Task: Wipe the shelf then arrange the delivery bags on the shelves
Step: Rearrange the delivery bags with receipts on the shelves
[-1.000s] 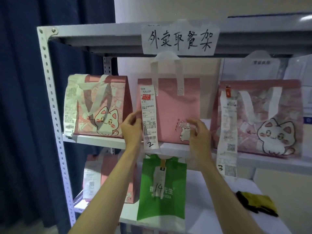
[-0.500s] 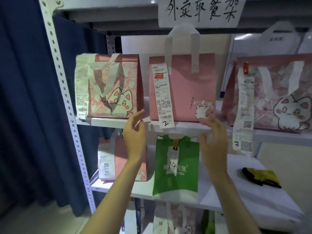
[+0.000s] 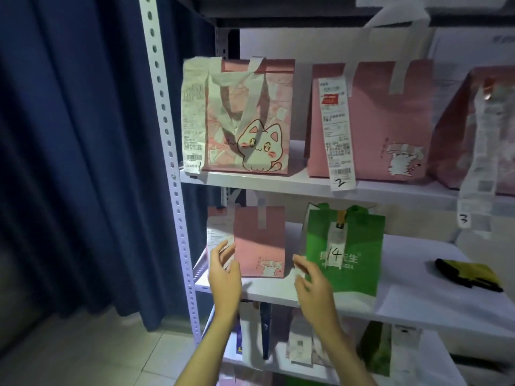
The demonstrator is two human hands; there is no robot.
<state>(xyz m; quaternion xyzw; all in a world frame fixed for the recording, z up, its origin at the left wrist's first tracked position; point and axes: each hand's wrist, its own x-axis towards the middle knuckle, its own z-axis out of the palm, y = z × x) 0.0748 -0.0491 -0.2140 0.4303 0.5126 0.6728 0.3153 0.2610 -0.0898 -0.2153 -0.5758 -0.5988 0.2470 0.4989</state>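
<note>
Both hands spread, holding nothing: left hand (image 3: pixel 224 277) & right hand (image 3: pixel 312 285) flank small pink bag (image 3: pixel 259 240), upright, just ahead btwn them.

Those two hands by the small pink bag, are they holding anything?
Nothing is held. The left hand and right hand hover open on either side of the small pink paper bag on the middle shelf.

left hand (image 3: pixel 224 277): bare, no glove, ring or watch visible
right hand (image 3: pixel 313 285): bare, no glove, ring or watch visible
forearms: both bare up to the lower edge of the view, no sleeve in sight
fingers: slim, with short nails, slightly blurred
</note>
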